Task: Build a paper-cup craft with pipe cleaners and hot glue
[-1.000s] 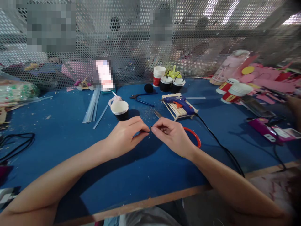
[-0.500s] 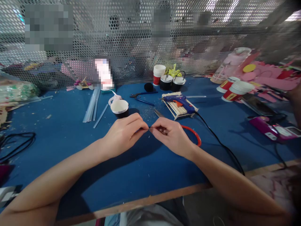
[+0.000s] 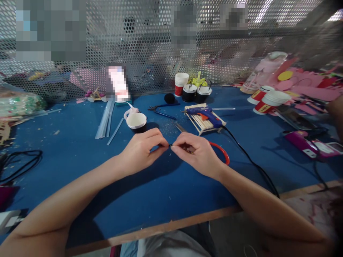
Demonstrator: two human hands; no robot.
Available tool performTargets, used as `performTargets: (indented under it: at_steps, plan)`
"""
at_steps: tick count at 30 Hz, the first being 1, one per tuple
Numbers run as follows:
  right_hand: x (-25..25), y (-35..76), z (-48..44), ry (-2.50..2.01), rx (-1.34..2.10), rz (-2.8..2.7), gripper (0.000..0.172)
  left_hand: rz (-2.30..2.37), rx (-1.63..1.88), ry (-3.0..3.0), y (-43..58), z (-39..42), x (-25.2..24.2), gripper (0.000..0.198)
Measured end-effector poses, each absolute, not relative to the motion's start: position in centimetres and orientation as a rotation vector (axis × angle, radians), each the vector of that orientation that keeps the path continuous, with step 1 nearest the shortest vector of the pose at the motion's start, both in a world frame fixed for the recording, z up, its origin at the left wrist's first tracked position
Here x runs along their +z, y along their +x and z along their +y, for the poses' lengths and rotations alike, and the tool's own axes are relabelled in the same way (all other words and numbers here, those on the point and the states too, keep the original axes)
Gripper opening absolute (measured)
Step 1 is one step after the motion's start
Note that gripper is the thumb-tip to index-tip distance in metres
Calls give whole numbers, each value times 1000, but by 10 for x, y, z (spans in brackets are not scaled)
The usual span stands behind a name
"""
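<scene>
Left hand (image 3: 144, 148): thumb and forefinger pinched together on one side of the dark piece, palm down.
Right hand (image 3: 198, 151): thumb and forefinger closed on the other side, fingertips just beside the left hand's.
Dark piece (image 3: 170, 145): tiny, between the two sets of fingertips, above the bench (image 3: 125, 207); its shape is mostly hidden.
Blade (image 3: 180, 127): pokes out beyond the right hand, on the bench.
Red loop (image 3: 223, 151): just beside the right wrist, partly covered by the hand; whether it joins the blade, cannot tell.
Cup (image 3: 137, 120): upright, white inside with a black outer wall, just beyond the left hand.
Glue gun (image 3: 213, 119): lying on a stick rack (image 3: 197, 124), its cord (image 3: 248, 160) running toward the front edge.
Pliers (image 3: 166, 115): jaws spread, beyond the hands, near a black ball (image 3: 169, 98).
Clear strips (image 3: 104, 121): left of the cup.
</scene>
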State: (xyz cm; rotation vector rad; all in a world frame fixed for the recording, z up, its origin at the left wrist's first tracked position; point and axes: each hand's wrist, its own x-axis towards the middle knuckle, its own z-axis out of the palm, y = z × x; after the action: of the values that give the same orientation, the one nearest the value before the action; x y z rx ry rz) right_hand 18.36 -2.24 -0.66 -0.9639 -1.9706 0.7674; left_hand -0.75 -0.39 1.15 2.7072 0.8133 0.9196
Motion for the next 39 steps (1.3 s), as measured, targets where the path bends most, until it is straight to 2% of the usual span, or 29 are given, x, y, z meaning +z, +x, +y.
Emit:
performTargets:
  at_steps: [5, 12, 15, 25, 34, 39]
  plan:
    - [-7, 183, -22, -1033, 893, -1864, 14, 787, 994, 2738, -6, -6, 7, 11]
    - [-10, 183, -21, -913, 467, -2118, 12, 812, 967, 2839, -8, -7, 9, 12]
    - [-11, 183, -22, -835, 398, -2194, 13, 821, 964, 2816, -9, -5, 12, 12]
    - [-6, 184, -22, -1002, 737, -1967, 11, 795, 886, 2741, -8, -4, 12, 14]
    - [-11, 184, -22, -851, 402, -2261, 13, 792, 848, 2897, -8, -6, 12, 17]
    - [-9, 185, -23, -778, 599, -2206, 10, 771, 780, 2638, -12, 2, 14, 15]
